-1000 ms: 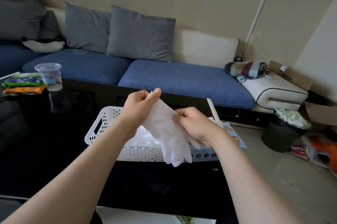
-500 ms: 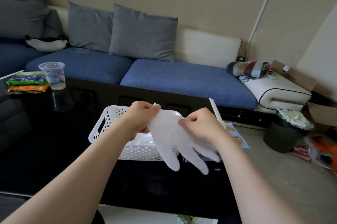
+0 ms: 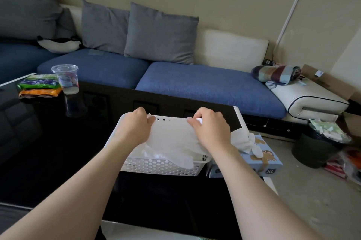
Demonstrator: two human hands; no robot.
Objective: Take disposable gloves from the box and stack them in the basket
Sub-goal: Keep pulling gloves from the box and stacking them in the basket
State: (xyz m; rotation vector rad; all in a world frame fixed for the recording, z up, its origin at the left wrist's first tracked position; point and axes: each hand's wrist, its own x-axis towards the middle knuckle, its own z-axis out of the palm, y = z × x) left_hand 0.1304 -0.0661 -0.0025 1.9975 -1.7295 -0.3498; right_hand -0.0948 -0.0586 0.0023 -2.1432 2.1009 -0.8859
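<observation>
While it was being held up in the air and pulled straight a moment ago, the glove [image 3: 172, 135] is now being brought down flat over the white basket [image 3: 160, 167] on the dark table [image 3: 58, 151]. One top corner is being pinched by the left hand [image 3: 134, 128], and the other corner is being pinched by the right hand [image 3: 211, 130], with the fingers curled tight on the thin sheet. The glove's finger ends are being draped over the near rim of the basket, on top of other gloves [image 3: 150, 153] already lying inside. This likely means the glove is almost put away, and only letting go is left. Just beside the basket, on the right, another glove [image 3: 244, 140] is sticking out of the blue box [image 3: 261, 161], ready to be taken next.
</observation>
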